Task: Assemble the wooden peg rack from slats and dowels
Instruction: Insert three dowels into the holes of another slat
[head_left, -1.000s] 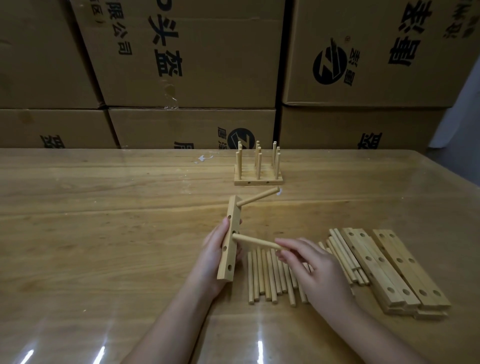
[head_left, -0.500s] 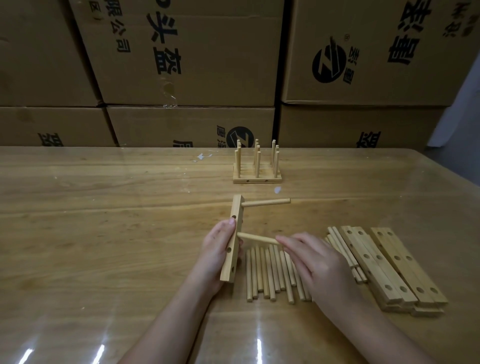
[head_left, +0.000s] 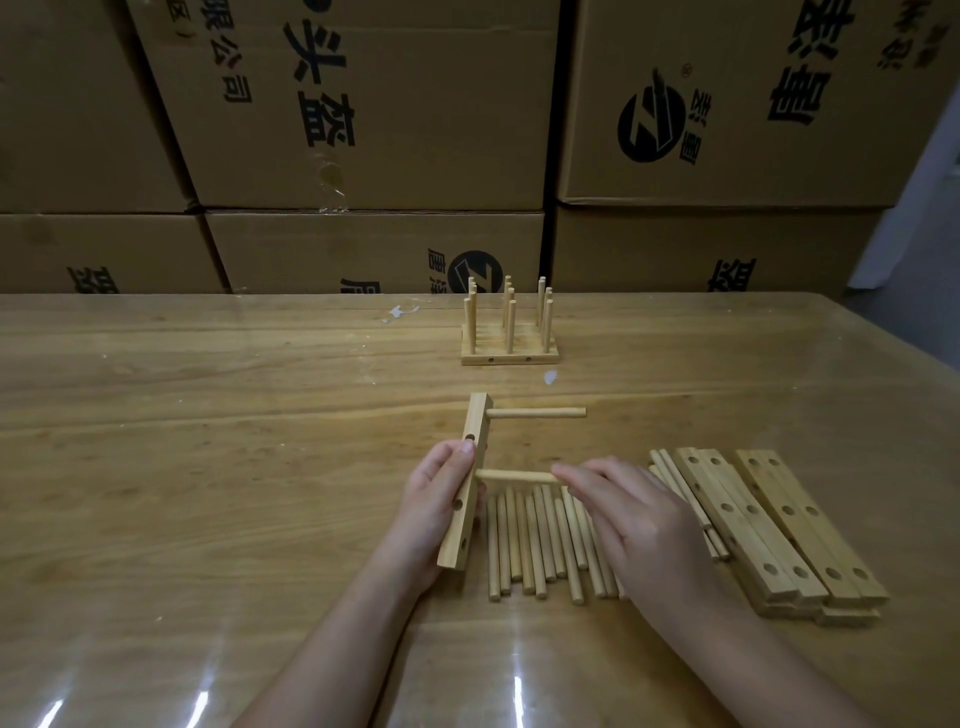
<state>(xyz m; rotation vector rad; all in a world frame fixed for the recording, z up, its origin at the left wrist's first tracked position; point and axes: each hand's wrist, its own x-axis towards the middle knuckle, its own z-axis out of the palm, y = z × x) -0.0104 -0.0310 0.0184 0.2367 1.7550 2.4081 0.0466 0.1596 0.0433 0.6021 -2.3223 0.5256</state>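
Centrally, a slat (head_left: 464, 493) is gripped on edge by the left hand (head_left: 434, 501), thumb and fingers curled round it, near the middle of the table (head_left: 208, 467). A seated dowel (head_left: 537, 413) projects rightward from its far hole. A second dowel (head_left: 514, 475), pinched by the right hand (head_left: 639, 525), meets the slat's right face. If pushed in askew, it may jam or slip, and the loose dowels (head_left: 540, 545) beneath could be scattered.
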